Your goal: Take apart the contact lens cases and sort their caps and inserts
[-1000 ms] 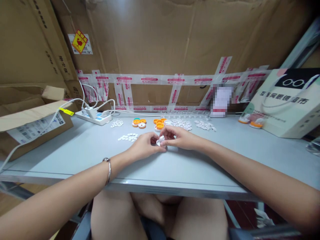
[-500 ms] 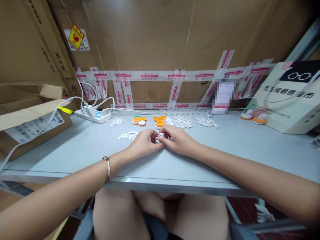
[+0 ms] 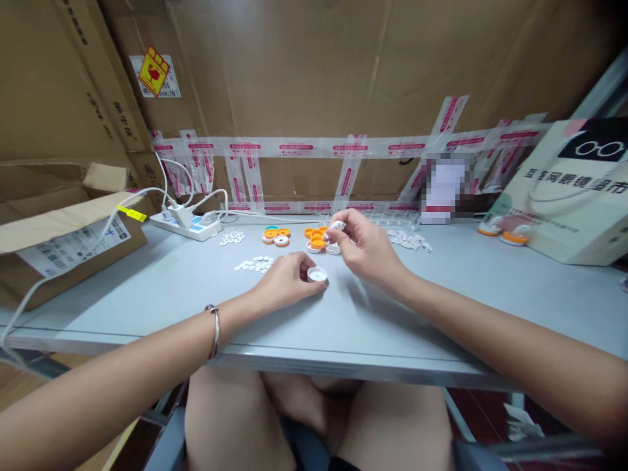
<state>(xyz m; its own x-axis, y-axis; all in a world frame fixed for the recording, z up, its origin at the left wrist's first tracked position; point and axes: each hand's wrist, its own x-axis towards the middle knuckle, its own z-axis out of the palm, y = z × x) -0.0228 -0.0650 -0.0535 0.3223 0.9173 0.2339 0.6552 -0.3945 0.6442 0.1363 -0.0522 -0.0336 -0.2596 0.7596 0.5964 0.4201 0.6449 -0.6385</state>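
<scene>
My left hand (image 3: 292, 276) grips a small white round cap (image 3: 318, 275) by its rim near the tabletop, its hollow side facing up. Raised a little behind and to the right of it, my right hand (image 3: 366, 245) pinches a small white plastic piece (image 3: 336, 226) between thumb and fingers; its exact shape is partly hidden. Orange round caps (image 3: 318, 237) lie just beyond, beside a white ring (image 3: 332, 249). Flat white discs (image 3: 256, 263) are spread left of my left hand. A second group of orange and white caps (image 3: 276, 235) sits behind them.
A power strip (image 3: 189, 226) with white cables and an open cardboard box (image 3: 78, 239) stand at the left. Small white pieces (image 3: 409, 240) and clear cups (image 3: 387, 219) lie at the back. A phone with a blurred screen (image 3: 444, 190) and a paper bag (image 3: 569, 203) stand at the right.
My right hand has moved up and away from the white cap, carrying a small white piece. My left hand stays on the cap, whose open inside is now visible.
</scene>
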